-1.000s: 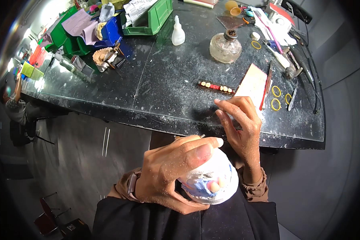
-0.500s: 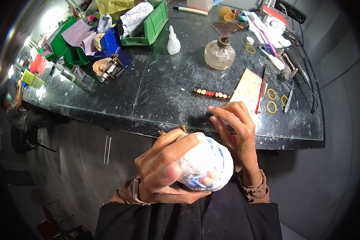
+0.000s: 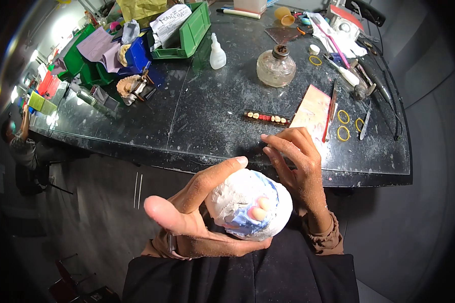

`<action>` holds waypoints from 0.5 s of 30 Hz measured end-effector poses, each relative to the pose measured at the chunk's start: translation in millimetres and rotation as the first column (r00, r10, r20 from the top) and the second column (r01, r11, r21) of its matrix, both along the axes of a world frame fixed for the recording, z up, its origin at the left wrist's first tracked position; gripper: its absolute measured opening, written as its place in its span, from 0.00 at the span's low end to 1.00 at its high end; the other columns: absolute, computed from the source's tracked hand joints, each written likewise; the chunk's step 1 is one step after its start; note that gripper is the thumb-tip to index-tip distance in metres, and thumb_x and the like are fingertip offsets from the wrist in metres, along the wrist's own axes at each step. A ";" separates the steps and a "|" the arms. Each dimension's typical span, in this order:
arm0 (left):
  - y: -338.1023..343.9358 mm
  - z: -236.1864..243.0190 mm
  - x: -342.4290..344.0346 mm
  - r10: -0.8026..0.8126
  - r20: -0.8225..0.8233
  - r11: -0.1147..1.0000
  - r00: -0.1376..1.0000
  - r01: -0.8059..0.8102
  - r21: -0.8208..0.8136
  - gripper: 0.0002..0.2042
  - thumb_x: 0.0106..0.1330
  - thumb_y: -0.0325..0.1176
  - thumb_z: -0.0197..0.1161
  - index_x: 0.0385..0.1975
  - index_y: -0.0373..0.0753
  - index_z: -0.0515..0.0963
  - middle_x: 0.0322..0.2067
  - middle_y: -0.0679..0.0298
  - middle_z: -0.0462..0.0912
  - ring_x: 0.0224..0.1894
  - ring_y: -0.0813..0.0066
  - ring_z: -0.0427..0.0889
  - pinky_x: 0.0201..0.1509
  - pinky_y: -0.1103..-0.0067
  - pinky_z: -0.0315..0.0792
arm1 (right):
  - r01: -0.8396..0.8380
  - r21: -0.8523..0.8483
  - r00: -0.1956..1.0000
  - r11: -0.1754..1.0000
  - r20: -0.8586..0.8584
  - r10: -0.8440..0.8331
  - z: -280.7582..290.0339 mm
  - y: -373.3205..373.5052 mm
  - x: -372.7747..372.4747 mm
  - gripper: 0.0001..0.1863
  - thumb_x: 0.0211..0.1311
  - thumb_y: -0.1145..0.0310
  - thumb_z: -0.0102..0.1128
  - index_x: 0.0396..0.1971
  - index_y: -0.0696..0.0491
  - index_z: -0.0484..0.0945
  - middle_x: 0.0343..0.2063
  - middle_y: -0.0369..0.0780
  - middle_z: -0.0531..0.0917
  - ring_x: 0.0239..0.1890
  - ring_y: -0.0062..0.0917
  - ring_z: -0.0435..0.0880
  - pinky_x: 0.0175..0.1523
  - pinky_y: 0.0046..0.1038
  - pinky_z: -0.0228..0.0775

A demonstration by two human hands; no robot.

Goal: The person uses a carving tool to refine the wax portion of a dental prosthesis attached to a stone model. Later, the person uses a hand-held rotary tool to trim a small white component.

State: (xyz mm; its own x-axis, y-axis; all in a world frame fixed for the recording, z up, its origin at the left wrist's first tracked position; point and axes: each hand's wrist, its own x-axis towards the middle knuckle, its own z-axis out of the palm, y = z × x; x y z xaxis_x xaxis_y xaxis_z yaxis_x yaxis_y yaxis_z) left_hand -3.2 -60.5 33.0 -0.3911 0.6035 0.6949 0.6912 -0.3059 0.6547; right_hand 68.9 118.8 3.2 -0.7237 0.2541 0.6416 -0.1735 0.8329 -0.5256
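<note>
My left hand (image 3: 197,197) cradles a rounded white plaster dental model (image 3: 230,194) over my lap, its thumb lifted away and its fingers around the far and near sides. Blue material (image 3: 245,222) covers part of the model, and two ivory-pink artificial teeth (image 3: 259,209) sit in it. To the right of the model, my right hand (image 3: 298,159) is raised at the bench edge, index finger and thumb bent and slightly apart, with nothing visible between them. Just beyond its fingertips lies a dark strip of artificial teeth (image 3: 266,117) set in red wax.
On the black bench (image 3: 207,136) stand a glass spirit burner (image 3: 276,68), a white dropper bottle (image 3: 217,54) and a green bin (image 3: 194,33). A pink wax sheet (image 3: 311,111), a red-handled knife (image 3: 330,113) and yellow rubber rings (image 3: 343,133) lie to the right. Another person (image 3: 23,144) sits far left.
My left hand has turned the model slightly and shifted it left; its thumb has swung outward off the model. My right hand has barely moved.
</note>
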 end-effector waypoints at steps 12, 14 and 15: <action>3.6 1.4 2.1 0.084 -0.060 0.996 0.995 -0.083 0.007 0.67 0.37 0.38 0.80 0.61 0.34 0.21 0.48 0.42 0.70 0.47 0.59 0.77 0.51 0.74 0.75 | -0.012 0.007 1.000 1.000 0.004 0.012 2.1 0.7 0.7 0.15 0.45 0.79 0.66 0.37 0.55 0.79 0.27 0.38 0.78 0.30 0.29 0.75 0.33 0.29 0.69; 4.0 1.4 4.9 0.109 -0.057 0.994 0.992 -0.108 0.011 0.67 0.38 0.38 0.79 0.61 0.36 0.19 0.49 0.43 0.69 0.48 0.59 0.77 0.51 0.73 0.75 | -0.014 0.002 1.000 1.000 0.024 0.014 3.4 0.2 0.8 0.16 0.44 0.79 0.66 0.37 0.55 0.79 0.26 0.38 0.78 0.30 0.29 0.75 0.33 0.29 0.69; 5.1 0.2 5.8 0.149 -0.052 0.989 0.987 -0.150 -0.015 0.67 0.39 0.38 0.79 0.61 0.37 0.19 0.49 0.44 0.68 0.48 0.59 0.76 0.51 0.72 0.74 | -0.021 0.003 1.000 1.000 0.017 0.021 3.9 -0.2 0.7 0.16 0.44 0.79 0.66 0.37 0.55 0.79 0.26 0.38 0.78 0.30 0.29 0.75 0.33 0.29 0.69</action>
State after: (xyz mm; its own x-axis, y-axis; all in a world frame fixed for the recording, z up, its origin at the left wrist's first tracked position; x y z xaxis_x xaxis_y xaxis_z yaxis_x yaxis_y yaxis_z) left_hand 2.6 -55.4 33.2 -0.4422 0.5541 0.7053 0.7609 -0.1846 0.6221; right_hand 69.6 118.6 7.1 -0.7394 0.2366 0.6303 -0.1822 0.8310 -0.5256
